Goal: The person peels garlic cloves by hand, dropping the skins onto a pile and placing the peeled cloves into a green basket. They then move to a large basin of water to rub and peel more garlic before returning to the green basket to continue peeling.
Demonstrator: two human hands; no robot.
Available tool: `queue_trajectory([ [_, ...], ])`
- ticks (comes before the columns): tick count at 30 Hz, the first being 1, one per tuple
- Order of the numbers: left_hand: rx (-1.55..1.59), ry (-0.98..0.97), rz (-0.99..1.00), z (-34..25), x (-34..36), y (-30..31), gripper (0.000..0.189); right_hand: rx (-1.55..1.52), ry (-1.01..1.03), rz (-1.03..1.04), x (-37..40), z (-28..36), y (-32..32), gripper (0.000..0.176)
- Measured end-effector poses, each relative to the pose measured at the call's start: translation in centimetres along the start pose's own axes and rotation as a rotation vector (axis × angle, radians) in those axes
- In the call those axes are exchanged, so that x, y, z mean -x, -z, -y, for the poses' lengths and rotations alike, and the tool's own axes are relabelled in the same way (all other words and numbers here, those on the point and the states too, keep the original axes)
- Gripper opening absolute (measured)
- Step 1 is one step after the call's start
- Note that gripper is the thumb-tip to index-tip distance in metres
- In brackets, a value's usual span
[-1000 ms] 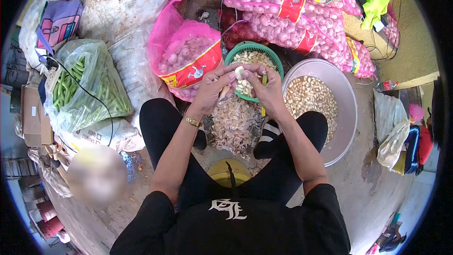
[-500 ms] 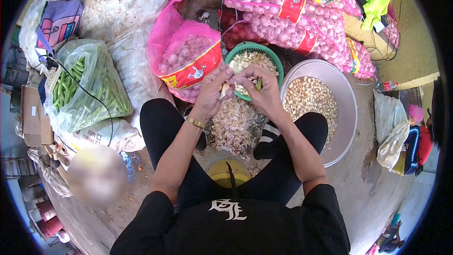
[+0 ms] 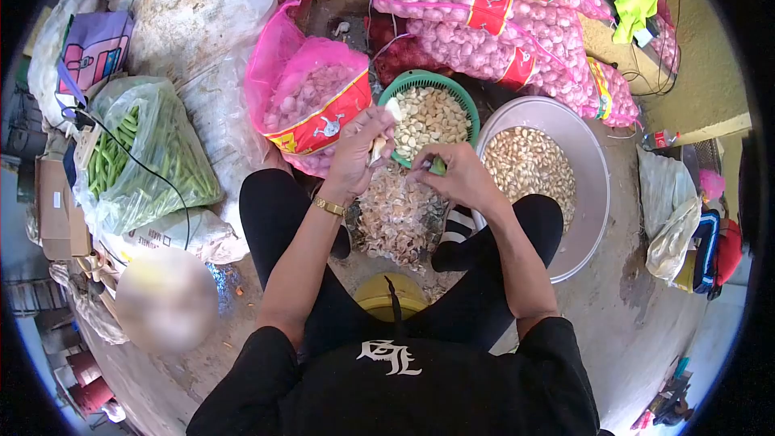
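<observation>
My left hand (image 3: 359, 152) is closed on garlic cloves; a peeled white clove (image 3: 394, 108) shows at its fingertips and another pale clove (image 3: 377, 147) lower in the fingers. My right hand (image 3: 454, 173) is closed round a small tool with a green handle (image 3: 437, 165); its blade or tip is hidden. The hands are a little apart, above the near rim of a green basket (image 3: 475, 117) of peeled cloves. Below them lies a heap of garlic skins (image 3: 395, 222). Right of my right hand, a large pale tub (image 3: 596, 186) holds many cloves (image 3: 529, 169).
An opened pink mesh sack of garlic (image 3: 311, 101) stands ahead on the left, and full garlic sacks (image 3: 517, 44) are stacked ahead on the right. Green beans in a plastic bag (image 3: 153, 145) lie at left. A yellow container (image 3: 391, 292) sits between my legs.
My hands have moved apart. The right hand came down and toward me with the green-handled tool, while the left hand keeps hold of the cloves near the basket.
</observation>
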State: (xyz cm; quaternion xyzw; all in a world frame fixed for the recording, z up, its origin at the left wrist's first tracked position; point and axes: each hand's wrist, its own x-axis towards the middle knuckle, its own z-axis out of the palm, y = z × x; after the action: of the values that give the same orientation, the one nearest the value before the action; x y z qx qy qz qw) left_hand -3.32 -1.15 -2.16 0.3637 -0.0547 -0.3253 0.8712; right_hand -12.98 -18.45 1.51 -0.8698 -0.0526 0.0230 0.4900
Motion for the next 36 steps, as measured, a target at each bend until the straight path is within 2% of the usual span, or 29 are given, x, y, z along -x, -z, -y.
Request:
queue_trajectory([
  [2,-0.218,0.023,-0.041,0.8,-1.0,0.2,0.019,-0.051,-0.036,-0.079,-0.2,0.1,0.4,0.013],
  [4,-0.245,0.084,-0.077,1.5,-2.1,-0.4,0.024,-0.043,-0.163,-0.21,-0.4,-0.1,0.8,0.021],
  [5,-0.266,0.144,-0.116,1.9,-2.6,-0.8,0.029,-0.039,-0.164,-0.216,-0.4,-0.2,0.7,0.021],
  [6,-0.295,0.188,-0.155,2.3,-3.0,-1.2,0.04,-0.091,-0.135,-0.358,-0.5,-0.4,0.4,0.028],
  [7,-0.293,0.193,-0.148,2.6,-3.1,-1.3,0.04,-0.144,-0.106,-0.501,-0.4,-1.0,0.2,0.035],
  [8,-0.217,0.219,-0.131,2.7,-3.1,-1.4,0.042,-0.154,-0.147,-0.498,-0.5,-2.8,0.0,0.041],
  [11,-0.14,0.249,-0.092,2.8,-3.0,-1.4,0.046,-0.228,-0.122,-0.472,-0.6,-4.0,0.1,0.038],
  [12,-0.138,0.25,-0.066,2.8,-2.9,-1.7,0.049,-0.228,-0.124,-0.474,-0.7,-3.6,0.3,0.038],
  [14,-0.171,0.275,-0.057,2.7,-2.6,-2.2,0.049,-0.152,0.007,-0.413,-0.9,-2.4,0.3,0.032],
  [17,-0.169,0.307,-0.044,3.2,-2.5,-1.7,0.048,-0.076,-0.017,-0.395,-1.3,-2.6,-0.1,0.024],
  [19,-0.135,0.304,-0.037,3.2,-2.6,-1.8,0.047,-0.051,-0.061,-0.365,-1.0,-1.4,0.1,0.027],
  [21,-0.165,0.121,-0.235,3.7,-2.7,-2.2,0.042,-0.026,-0.105,-0.329,-0.8,-0.8,-0.1,0.03],
  [24,-0.239,0.119,-0.194,3.7,-2.5,-1.7,0.035,0.078,0.046,-0.322,-1.0,-1.1,-1.4,0.033],
  [28,-0.136,0.018,-0.187,4.0,-2.9,0.0,0.031,0.045,0.07,-0.327,-1.4,-1.4,-1.4,0.031],
  [30,-0.138,0.083,-0.185,3.8,-2.7,0.0,0.027,-0.121,-0.113,-0.245,-1.3,-1.4,-1.2,0.028],
  [34,-0.202,0.106,-0.232,3.8,-2.2,-0.4,0.032,-0.087,-0.162,-0.223,-1.6,-1.7,-1.8,0.024],
  [36,-0.203,0.07,-0.262,4.2,-2.4,0.1,0.032,0.145,-0.172,-0.281,-1.7,-1.4,-2.1,0.02],
])
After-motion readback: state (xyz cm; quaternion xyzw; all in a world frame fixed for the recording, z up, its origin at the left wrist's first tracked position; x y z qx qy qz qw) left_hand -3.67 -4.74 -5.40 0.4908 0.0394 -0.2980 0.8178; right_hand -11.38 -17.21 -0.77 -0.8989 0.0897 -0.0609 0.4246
